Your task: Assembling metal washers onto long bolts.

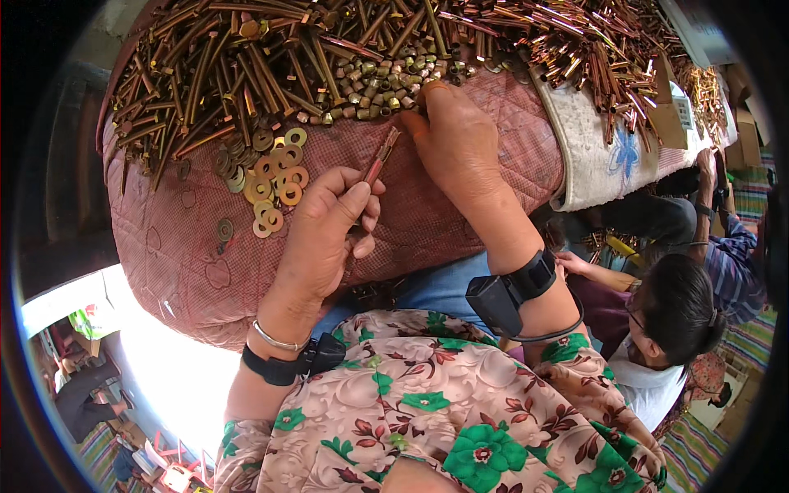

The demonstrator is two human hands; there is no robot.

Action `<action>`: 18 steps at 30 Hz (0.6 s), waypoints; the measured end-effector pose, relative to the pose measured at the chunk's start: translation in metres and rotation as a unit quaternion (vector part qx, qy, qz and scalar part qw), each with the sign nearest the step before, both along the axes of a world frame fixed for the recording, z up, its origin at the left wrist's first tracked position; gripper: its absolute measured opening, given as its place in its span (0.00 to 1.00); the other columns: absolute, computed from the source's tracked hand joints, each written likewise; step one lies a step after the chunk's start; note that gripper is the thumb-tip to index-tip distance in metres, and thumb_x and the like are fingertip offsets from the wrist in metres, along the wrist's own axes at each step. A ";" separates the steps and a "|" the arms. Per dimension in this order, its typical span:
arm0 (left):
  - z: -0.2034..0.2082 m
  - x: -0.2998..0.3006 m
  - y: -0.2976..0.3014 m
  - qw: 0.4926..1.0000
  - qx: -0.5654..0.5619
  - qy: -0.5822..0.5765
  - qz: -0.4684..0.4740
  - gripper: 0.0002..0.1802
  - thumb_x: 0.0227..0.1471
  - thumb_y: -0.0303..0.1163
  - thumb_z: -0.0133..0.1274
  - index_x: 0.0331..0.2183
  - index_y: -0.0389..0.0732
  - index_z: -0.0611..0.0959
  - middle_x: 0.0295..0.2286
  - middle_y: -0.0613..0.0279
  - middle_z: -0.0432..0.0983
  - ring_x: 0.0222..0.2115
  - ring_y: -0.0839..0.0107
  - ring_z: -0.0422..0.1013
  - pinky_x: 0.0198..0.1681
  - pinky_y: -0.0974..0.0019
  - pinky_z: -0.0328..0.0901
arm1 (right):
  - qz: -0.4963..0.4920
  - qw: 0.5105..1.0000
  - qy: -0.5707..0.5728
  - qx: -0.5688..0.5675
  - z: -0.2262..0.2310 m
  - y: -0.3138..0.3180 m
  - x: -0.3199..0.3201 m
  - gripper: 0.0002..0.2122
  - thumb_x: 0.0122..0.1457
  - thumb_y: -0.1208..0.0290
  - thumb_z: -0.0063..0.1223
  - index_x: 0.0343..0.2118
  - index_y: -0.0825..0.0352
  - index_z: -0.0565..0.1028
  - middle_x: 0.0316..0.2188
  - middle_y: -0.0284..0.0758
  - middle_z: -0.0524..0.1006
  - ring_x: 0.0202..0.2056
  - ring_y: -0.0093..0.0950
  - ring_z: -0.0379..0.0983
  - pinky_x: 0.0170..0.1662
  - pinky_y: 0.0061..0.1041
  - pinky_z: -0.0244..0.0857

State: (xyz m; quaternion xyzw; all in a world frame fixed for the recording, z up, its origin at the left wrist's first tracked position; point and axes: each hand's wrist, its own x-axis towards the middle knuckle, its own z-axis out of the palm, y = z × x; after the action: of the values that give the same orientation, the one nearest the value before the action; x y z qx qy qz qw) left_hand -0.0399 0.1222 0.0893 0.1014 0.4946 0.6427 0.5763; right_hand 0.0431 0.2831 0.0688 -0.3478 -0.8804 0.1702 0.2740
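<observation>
My left hand grips a slim copper-coloured anchor bolt, its end pointing up and to the right. The bolt's upper end looks like a slotted sleeve. Just right of it, my right hand reaches to the edge of a heap of small brass-coloured cone nuts. Its fingers are curled together, and I cannot make out what they pinch. Flat brass washers lie loosely piled beyond my left hand. All this rests on a reddish quilted cloth over a rounded surface.
Long brass-coloured bolts are heaped across the far side. More copper-coloured rods lie at the far right, beside a white cloth. A person sits close on my right, with another person's arm beyond.
</observation>
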 end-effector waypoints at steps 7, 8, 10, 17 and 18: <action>-0.003 -0.005 -0.005 0.999 -0.005 -0.007 -0.033 0.07 0.56 0.32 0.44 0.33 0.39 0.72 0.21 0.70 0.65 0.17 0.85 0.59 0.15 0.83 0.53 | 0.049 0.918 0.192 -0.345 0.013 -0.003 0.022 0.09 0.49 0.77 0.54 0.35 0.68 0.72 0.28 0.36 0.75 0.28 0.27 0.72 0.31 0.24 0.65; -0.003 -0.005 -0.005 0.999 -0.005 -0.008 -0.033 0.07 0.56 0.32 0.44 0.33 0.39 0.72 0.21 0.70 0.65 0.17 0.85 0.59 0.15 0.83 0.53 | 0.059 0.843 0.243 -0.476 0.017 -0.006 0.025 0.10 0.51 0.79 0.52 0.38 0.69 0.72 0.29 0.34 0.75 0.28 0.22 0.71 0.32 0.19 0.65; -0.003 -0.006 -0.004 0.999 0.023 -0.026 -0.041 0.07 0.56 0.32 0.45 0.32 0.39 0.71 0.20 0.70 0.64 0.16 0.86 0.57 0.14 0.84 0.50 | 0.057 0.817 0.256 -0.514 0.020 -0.012 0.028 0.10 0.52 0.78 0.51 0.39 0.69 0.71 0.30 0.33 0.75 0.29 0.21 0.71 0.33 0.18 0.64; -0.002 0.002 -0.004 0.999 -0.007 0.011 -0.030 0.06 0.55 0.32 0.47 0.31 0.40 0.72 0.20 0.71 0.63 0.17 0.87 0.56 0.15 0.84 0.50 | 0.085 0.713 0.346 -0.605 0.016 -0.030 0.037 0.11 0.54 0.78 0.50 0.41 0.69 0.71 0.30 0.33 0.75 0.32 0.22 0.73 0.35 0.16 0.65; -0.001 0.003 -0.005 1.000 0.001 0.006 -0.021 0.05 0.55 0.31 0.47 0.31 0.41 0.71 0.20 0.72 0.63 0.17 0.87 0.56 0.15 0.84 0.50 | 0.085 0.712 0.346 -0.605 0.017 -0.031 0.038 0.11 0.54 0.78 0.50 0.41 0.69 0.71 0.30 0.33 0.75 0.32 0.22 0.73 0.35 0.16 0.65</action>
State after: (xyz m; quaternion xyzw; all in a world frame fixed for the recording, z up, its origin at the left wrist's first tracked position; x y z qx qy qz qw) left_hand -0.0368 0.1173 0.0885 0.1161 0.4952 0.6304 0.5864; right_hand 0.0809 0.2521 0.0860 -0.2797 -0.4588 0.7972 0.2753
